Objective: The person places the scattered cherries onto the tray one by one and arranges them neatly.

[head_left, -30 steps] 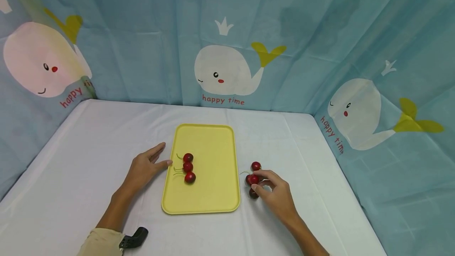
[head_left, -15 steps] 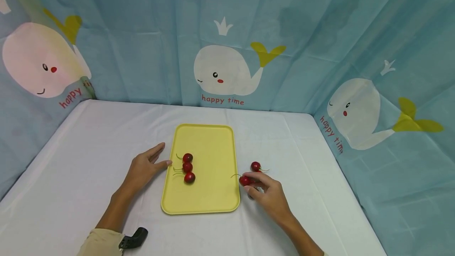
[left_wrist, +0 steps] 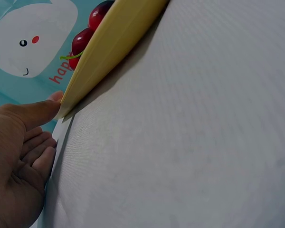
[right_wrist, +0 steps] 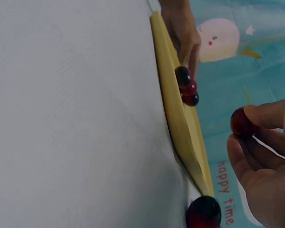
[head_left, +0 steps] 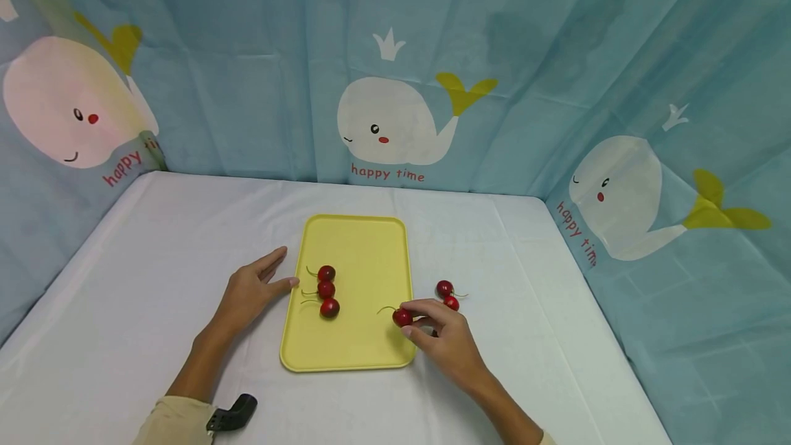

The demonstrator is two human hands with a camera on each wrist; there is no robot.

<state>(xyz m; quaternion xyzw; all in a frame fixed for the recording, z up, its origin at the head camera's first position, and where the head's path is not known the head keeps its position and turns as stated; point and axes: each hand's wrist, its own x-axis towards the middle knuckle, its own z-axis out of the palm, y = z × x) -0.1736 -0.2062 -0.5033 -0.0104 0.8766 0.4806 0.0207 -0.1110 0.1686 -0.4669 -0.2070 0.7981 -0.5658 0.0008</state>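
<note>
My right hand [head_left: 450, 343] pinches a dark red cherry [head_left: 402, 317] between thumb and fingers, above the right rim of a yellow tray [head_left: 364, 246]; its green stem points left. In the right wrist view the held cherry [right_wrist: 242, 122] hangs above the tray's level. My left hand [head_left: 250, 294] lies at the tray's left side, its thumb touching the rim and its other fingers extended. Inside the tray, three cherries [head_left: 326, 290] stand in a column near the left, stems to the left.
Right of the tray, two cherries [head_left: 445, 288] lie on the white tablecloth [head_left: 519, 335]. Another dark cherry [right_wrist: 204, 213] shows near the tray's edge in the right wrist view, mostly hidden by my hand in the head view. A blue whale-print curtain [head_left: 259, 88] surrounds the table.
My right hand has lifted a cherry from the group on the cloth and carried it left over the tray's right rim. The left hand has stayed in place.
</note>
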